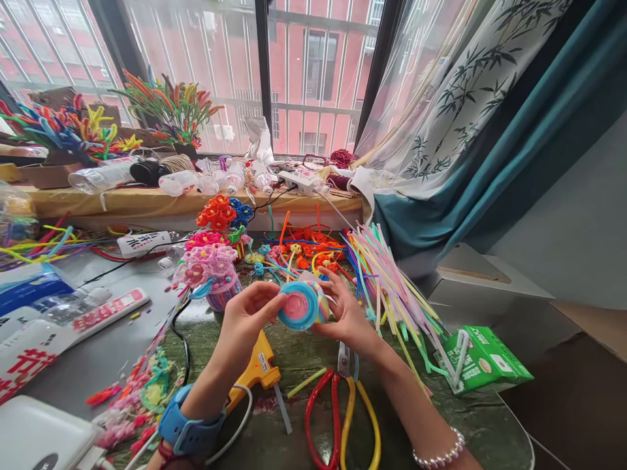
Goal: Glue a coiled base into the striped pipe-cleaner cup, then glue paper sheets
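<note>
Both my hands hold a small round coil of pipe cleaners (302,305), pink in the middle with blue and pastel rings around it. My left hand (247,320) pinches its left edge with thumb and fingers; a blue watch sits on that wrist. My right hand (345,312) cups the coil's right side with curled fingers; a pearl bracelet circles that wrist. Just behind my left hand stands a little pot of pink pipe-cleaner flowers (211,271).
A yellow glue gun (257,372) lies under my left forearm. Red and yellow scissors (340,411) lie below my hands. A bundle of pastel pipe cleaners (392,287) fans out at right beside a green box (482,362). Flower pots and plastic bottles crowd the windowsill.
</note>
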